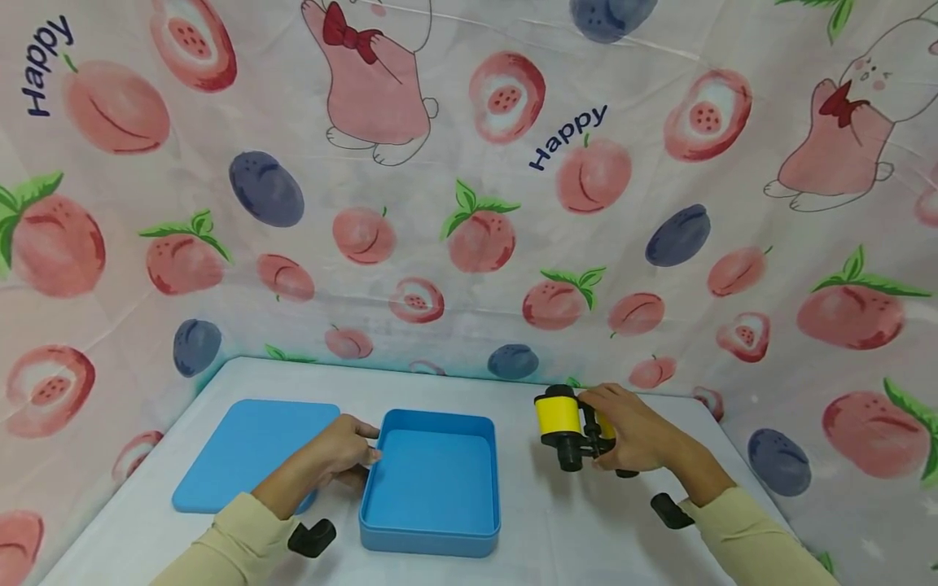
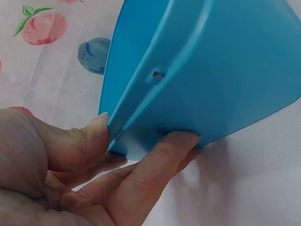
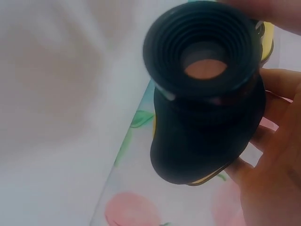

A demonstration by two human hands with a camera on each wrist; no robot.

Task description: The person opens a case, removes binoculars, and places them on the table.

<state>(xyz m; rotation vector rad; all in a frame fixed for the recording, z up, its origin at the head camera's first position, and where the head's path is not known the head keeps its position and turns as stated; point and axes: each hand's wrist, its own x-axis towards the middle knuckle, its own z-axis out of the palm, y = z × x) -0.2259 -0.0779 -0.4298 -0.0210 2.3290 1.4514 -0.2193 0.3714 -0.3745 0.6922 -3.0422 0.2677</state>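
A blue open-topped box (image 1: pixel 431 480) stands on the white table, its inside bare. My left hand (image 1: pixel 340 449) holds the box at its left side; in the left wrist view the thumb (image 2: pixel 89 143) lies at the rim and a finger (image 2: pixel 155 174) presses the outer wall. To the right of the box, my right hand (image 1: pixel 633 427) grips yellow and black binoculars (image 1: pixel 559 417) above the table. One black eyepiece (image 3: pixel 202 52) fills much of the right wrist view, with fingers along the far side of the barrel.
A flat blue lid (image 1: pixel 242 456) lies left of the box, partly behind the left forearm. The white table (image 1: pixel 542 529) meets a fruit-printed cloth (image 1: pixel 410 203) at its back and sides. A black wrist-worn piece (image 1: pixel 313 539) shows at the left cuff and another (image 1: pixel 670 510) at the right.
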